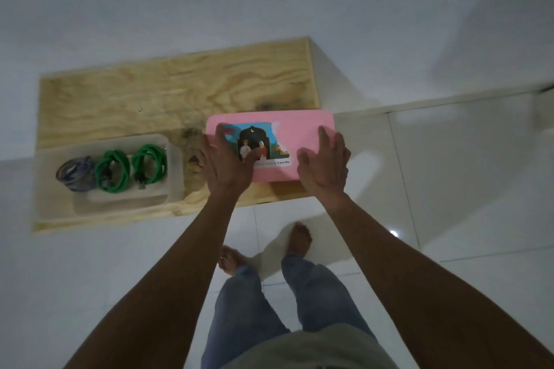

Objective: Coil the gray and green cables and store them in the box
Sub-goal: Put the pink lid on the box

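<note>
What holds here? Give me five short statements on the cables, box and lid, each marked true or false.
1. Two green cables lie coiled in the clear box. True.
2. The gray cable lies loose on the wooden table. False: it is coiled in the box.
3. Both hands are at the pink lid. True.
4. The lid covers the box. False: it lies beside it.
5. The left hand holds a cable. False: it rests on the lid, as does the right hand.

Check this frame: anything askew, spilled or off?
Nothing spilled or damaged. One gray coil and two green coils sit inside the clear box. The box is uncovered: the pink lid lies beside it on the wooden table, overhanging its right edge, with the left hand and right hand on it.
</note>
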The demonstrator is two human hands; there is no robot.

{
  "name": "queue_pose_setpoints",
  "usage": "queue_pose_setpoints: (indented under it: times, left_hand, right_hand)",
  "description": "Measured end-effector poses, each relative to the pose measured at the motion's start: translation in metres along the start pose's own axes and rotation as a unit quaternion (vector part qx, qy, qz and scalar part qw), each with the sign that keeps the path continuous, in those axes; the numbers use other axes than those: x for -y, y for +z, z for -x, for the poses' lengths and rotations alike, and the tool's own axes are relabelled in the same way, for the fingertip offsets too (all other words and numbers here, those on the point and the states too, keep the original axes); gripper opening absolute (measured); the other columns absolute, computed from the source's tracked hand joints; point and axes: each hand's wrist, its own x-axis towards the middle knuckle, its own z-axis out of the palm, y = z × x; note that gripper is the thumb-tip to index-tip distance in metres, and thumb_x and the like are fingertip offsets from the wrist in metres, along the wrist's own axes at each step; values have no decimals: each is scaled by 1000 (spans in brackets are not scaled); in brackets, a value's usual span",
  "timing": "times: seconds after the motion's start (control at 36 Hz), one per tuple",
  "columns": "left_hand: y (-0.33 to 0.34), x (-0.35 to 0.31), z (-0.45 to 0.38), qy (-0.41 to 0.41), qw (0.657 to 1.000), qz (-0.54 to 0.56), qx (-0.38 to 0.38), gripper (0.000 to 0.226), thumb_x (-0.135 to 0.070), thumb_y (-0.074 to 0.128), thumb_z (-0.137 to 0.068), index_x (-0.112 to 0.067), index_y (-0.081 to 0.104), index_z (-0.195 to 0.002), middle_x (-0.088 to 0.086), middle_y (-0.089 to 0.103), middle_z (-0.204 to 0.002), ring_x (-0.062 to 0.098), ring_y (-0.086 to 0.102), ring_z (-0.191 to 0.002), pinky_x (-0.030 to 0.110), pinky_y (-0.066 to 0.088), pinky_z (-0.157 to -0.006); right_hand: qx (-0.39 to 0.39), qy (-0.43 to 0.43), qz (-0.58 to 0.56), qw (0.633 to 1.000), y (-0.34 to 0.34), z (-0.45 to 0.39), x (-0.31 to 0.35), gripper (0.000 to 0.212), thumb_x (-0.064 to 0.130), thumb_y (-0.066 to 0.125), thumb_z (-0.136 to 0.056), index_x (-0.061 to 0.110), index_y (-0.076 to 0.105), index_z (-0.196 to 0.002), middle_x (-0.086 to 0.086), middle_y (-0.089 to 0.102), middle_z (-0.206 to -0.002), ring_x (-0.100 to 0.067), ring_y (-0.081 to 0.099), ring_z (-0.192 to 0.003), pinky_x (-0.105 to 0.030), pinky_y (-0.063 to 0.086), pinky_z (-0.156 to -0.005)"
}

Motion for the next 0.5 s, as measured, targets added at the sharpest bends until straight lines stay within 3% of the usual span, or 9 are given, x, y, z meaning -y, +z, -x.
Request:
queue_pose_setpoints:
  times: [0.14,0.25,0.36,0.5]
  left_hand:
    - [-46,-17,-1,39,998,4,-53,78,-53,80,-72,-24,46,-136,18,40,-135,37,39,-126,45,34,-104]
    - [-93,-14,-8,15,996,-12,-83,89,-61,77,-73,-20,43,-144,21,43,-139,40,42,-126,47,34,-107]
    - [-140,13,-17,-5,996,-21,-83,74,-65,72,-75,-23,50,-131,19,52,-128,40,47,-121,46,37,-102]
    - [-194,70,-29,-34,996,-45,-75,74,-73,66,-75,-26,49,-130,16,52,-128,39,48,-123,50,38,-101]
  right_hand:
    - [-35,-7,-13,999,-19,8,34,67,45,56,-92,23,30,-150,-11,28,-153,-35,29,-136,-51,40,-101]
    - [-59,-30,-34,997,-24,19,71,68,49,58,-90,23,35,-149,-12,32,-148,-35,30,-132,-49,42,-100]
    - [-71,-69,-46,994,-11,34,111,65,48,60,-89,21,43,-146,-14,37,-142,-36,31,-130,-46,39,-104]
    - [-55,-104,-54,992,27,63,167,62,46,61,-89,21,46,-143,-14,41,-139,-34,33,-132,-39,34,-106]
